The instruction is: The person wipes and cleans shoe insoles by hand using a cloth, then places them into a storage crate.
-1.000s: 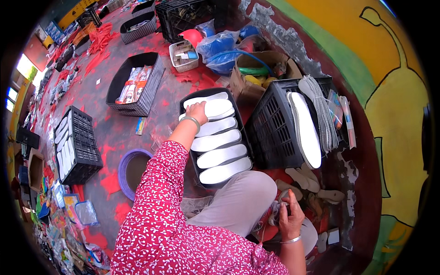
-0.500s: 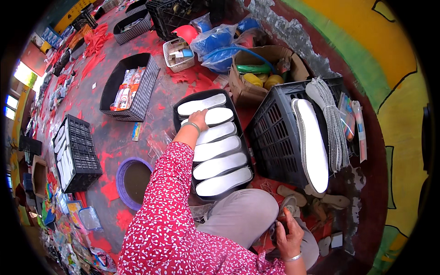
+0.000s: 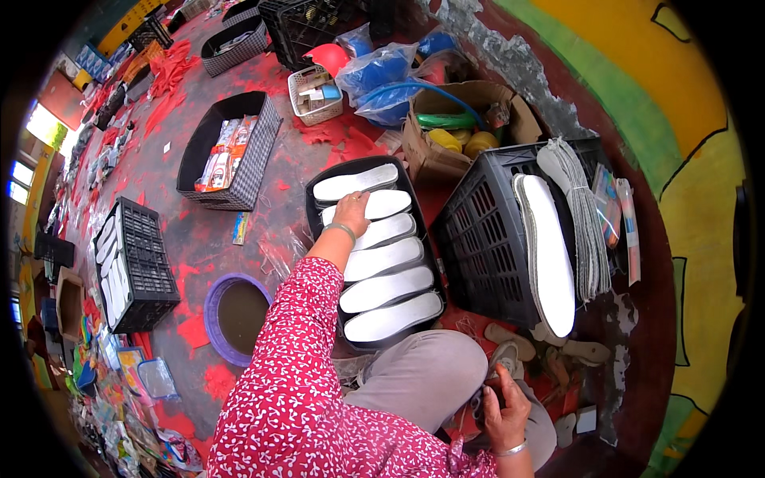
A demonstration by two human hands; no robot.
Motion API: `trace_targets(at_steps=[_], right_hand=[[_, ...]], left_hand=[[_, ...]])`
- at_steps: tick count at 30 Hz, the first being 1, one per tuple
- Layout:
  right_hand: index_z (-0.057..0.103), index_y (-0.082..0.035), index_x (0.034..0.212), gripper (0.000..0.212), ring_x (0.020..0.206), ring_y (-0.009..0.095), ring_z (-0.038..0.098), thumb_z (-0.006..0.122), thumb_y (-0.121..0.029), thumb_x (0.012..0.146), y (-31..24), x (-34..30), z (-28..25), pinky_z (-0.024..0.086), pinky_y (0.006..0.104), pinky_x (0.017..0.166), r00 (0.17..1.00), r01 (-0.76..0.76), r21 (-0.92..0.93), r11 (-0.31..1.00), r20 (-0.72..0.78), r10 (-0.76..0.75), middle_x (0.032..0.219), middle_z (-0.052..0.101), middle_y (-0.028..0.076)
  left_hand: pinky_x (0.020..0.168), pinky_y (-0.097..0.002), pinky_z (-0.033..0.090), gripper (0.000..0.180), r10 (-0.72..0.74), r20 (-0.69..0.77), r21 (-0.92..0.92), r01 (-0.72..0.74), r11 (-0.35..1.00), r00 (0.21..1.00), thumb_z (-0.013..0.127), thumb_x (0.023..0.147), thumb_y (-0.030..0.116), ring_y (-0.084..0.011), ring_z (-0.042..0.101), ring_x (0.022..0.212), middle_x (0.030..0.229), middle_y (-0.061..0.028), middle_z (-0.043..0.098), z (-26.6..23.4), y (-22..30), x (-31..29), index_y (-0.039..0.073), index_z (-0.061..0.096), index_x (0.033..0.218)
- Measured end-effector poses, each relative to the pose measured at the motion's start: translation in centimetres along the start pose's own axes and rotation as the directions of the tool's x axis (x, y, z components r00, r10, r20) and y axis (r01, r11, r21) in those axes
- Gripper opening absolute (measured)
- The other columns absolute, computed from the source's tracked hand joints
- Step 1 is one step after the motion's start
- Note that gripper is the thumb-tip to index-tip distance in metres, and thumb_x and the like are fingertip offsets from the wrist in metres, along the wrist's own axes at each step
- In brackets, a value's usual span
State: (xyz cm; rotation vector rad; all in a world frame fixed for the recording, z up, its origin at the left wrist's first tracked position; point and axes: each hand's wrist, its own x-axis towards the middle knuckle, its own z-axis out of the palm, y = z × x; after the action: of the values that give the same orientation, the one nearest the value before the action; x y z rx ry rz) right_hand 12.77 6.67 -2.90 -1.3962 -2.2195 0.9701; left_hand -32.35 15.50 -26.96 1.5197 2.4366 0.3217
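White insoles lie in a row of several stacks inside a black tray (image 3: 435, 322) in front of me. My left hand (image 3: 351, 215) reaches over the tray, its fingers laid on the left part of the second insole (image 3: 388, 203) from the far end. The farthest insole (image 3: 355, 182) lies just beyond that hand. My right hand (image 3: 507, 408) rests by my bent knee, near a grey shoe (image 3: 507, 358). Its fingers are loosely bent and apart, and I see nothing held in them.
Right of the tray stands a dark plastic crate (image 3: 488, 227) with a white insole (image 3: 547, 255) and a tied grey bundle (image 3: 586, 231) on it. A purple basin (image 3: 210, 311) of murky water, a checkered bin (image 3: 253, 171) and a cardboard box (image 3: 422, 150) stand around.
My left hand has moved slightly right and nearer along the second insole, its fingers now lying farther over it. The right hand stays by my knee. The view has shifted a little.
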Motion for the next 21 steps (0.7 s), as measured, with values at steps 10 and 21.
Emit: trace_targets(at_steps=[10, 21], right_hand=[[0.06, -0.001, 0.115, 0.038, 0.076, 0.032, 0.063, 0.065, -0.006, 0.078, -0.2, -0.1, -0.3, 0.05, 0.0354, 0.068, 0.996, 0.084, -0.059, 0.995, -0.022, -0.085, 0.088, 0.064, 0.018], [0.062, -0.004, 0.109, 0.031, 0.073, 0.03, 0.064, 0.066, -0.01, 0.079, -0.6, -0.6, -0.5, 0.05, 0.0356, 0.064, 0.982, 0.155, -0.071, 0.985, -0.095, -0.162, 0.083, 0.065, 0.014]], left_hand=[[0.112, -0.0442, 0.021, 0.056, 0.002, 0.22, 0.09, -0.023, 0.996, 0.975, 0.041, 0.095, 0.038, -0.0297, 0.027, 0.138, 0.148, -0.0166, 0.029, 3.3, 1.4, -1.9, 0.008, 0.032, 0.142], [0.103, -0.0397, 0.037, 0.042, 0.076, -0.176, -0.044, -0.085, 0.995, 0.981, 0.053, 0.09, 0.031, -0.0341, 0.045, 0.124, 0.13, -0.0181, 0.052, 2.4, 2.4, -2.5, 0.002, 0.055, 0.121]])
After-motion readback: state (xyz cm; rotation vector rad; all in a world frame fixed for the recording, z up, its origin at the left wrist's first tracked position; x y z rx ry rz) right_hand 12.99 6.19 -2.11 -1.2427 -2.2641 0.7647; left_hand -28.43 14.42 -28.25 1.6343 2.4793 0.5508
